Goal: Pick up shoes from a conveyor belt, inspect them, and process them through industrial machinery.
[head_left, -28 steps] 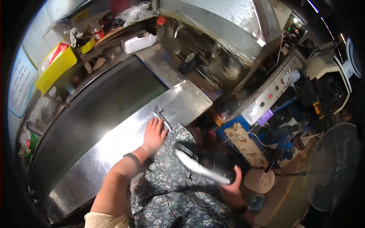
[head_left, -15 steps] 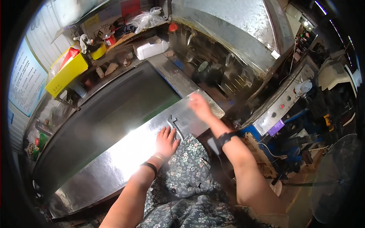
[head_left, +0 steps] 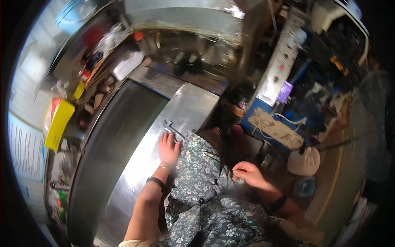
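Observation:
My left hand (head_left: 168, 149) lies flat with its fingers stretched out on a shiny metal ledge (head_left: 135, 175). Just beyond its fingertips is a thin, bent grey metal piece (head_left: 174, 130) with a hooked end; the fingers reach its near side, and whether they press on it I cannot tell. Over at the right, my right hand (head_left: 249, 173) is beside the floral apron (head_left: 205, 164) on my body, its fingers curled in and thumb against them. Anything held in that pinch is too small or hidden to make out.
A dark belt (head_left: 119, 136) runs along the ledge's left side. Beyond it stand a yellow box (head_left: 60, 125) and a white jug (head_left: 128, 65). To the right are a panel with buttons (head_left: 276, 70), a white round container (head_left: 304, 161) and a fan (head_left: 372, 123).
My right hand has come back from the ledge's far end to beside my apron, its fingers now curled. The view has turned right. My left hand stays by the bent metal piece.

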Demonstrator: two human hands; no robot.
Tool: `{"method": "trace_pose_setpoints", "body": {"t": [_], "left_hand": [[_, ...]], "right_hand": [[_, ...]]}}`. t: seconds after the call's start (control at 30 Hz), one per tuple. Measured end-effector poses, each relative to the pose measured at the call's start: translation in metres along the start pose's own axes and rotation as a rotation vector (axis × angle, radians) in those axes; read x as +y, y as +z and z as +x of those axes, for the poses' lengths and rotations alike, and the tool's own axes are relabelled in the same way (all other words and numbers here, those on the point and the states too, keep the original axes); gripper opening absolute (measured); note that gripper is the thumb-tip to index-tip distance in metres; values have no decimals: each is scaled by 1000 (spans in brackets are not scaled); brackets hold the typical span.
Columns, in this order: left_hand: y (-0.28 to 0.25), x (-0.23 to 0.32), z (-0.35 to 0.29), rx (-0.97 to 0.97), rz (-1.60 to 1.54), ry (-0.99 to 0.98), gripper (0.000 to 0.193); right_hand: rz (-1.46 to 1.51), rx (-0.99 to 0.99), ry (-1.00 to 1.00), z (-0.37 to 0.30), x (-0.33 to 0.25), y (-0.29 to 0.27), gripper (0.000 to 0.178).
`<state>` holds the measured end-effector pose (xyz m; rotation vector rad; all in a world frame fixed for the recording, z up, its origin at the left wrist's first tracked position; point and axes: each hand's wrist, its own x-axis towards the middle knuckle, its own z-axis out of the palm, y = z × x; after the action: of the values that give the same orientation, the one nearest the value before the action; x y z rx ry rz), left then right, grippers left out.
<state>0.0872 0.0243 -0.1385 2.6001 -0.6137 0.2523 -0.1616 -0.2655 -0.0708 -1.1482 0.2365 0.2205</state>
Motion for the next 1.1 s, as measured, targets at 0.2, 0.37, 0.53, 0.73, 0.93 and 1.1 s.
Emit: {"method": "trace_pose_setpoints", "body": {"t": [0.2,0.37,0.53,0.73,0.93,1.1], "left_hand": [[-50,41,-18,241,-609,-128,80],[-157,35,-74,439,-24,495,83],[-152,-32,-131,65,88,143,64],[-176,-117,-286,-100,264,-604,65],[-148,-133,-324,135,308,-747,68],[-162,-121,-314,125,292,-816,65]], "right_hand": [[-100,-22,-124,-24,-64,3,24],[-299,-237,-442,22,-84,69,23],[-606,-331,-380,91,-60,116,21],[-1664,-570,-590,227,-49,145,52],[-1996,-701,16,293,-5,166,90],[-2028,-589,-86,290,1,158,82]]}}
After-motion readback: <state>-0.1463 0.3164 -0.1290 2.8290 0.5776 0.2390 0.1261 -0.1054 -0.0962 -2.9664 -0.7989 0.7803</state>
